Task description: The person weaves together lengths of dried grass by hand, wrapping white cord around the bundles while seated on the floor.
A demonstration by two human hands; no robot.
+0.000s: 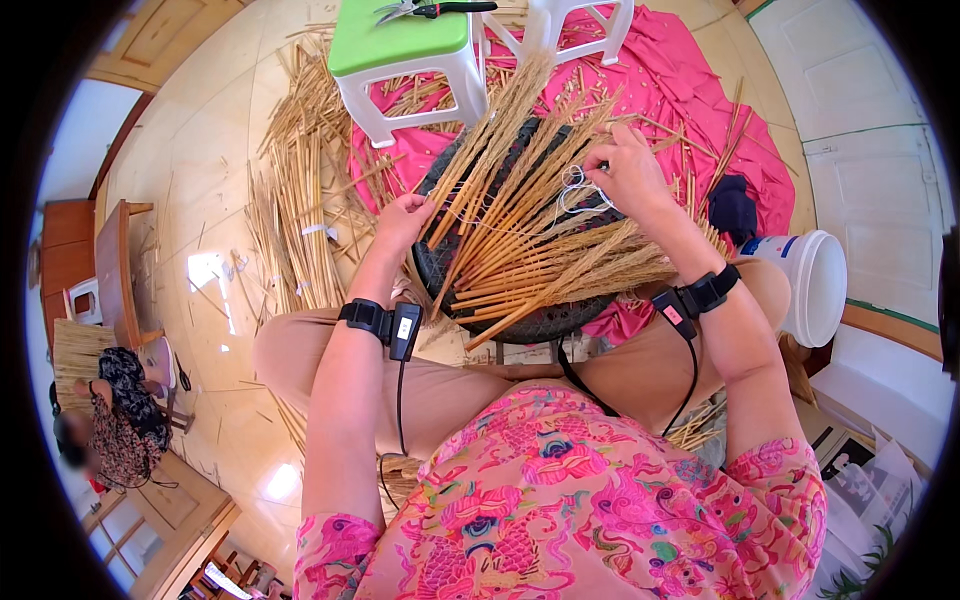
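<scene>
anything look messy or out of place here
Yes: loose stalks lie strewn over the tile floor and the pink cloth, itself rumpled rather than flat. White thread also bunches in loops by the right hand. Nothing looks clearly damaged.

- Before me, a round black textured support point(535, 329) carries fanned golden stalks point(490, 255).
- Around me, glossy beige floor tiles point(190, 330) bear loose straw point(290, 225) and pink cloth point(700, 95).
- A green-topped white plastic stool point(400, 48) holds black-handled metal shears point(445, 9).

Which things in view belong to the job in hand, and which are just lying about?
In the job:
fanned stalks at the left hand
white string at the right hand
black round support beneath

Seemingly lying about:
white bucket
dark bundle
</scene>
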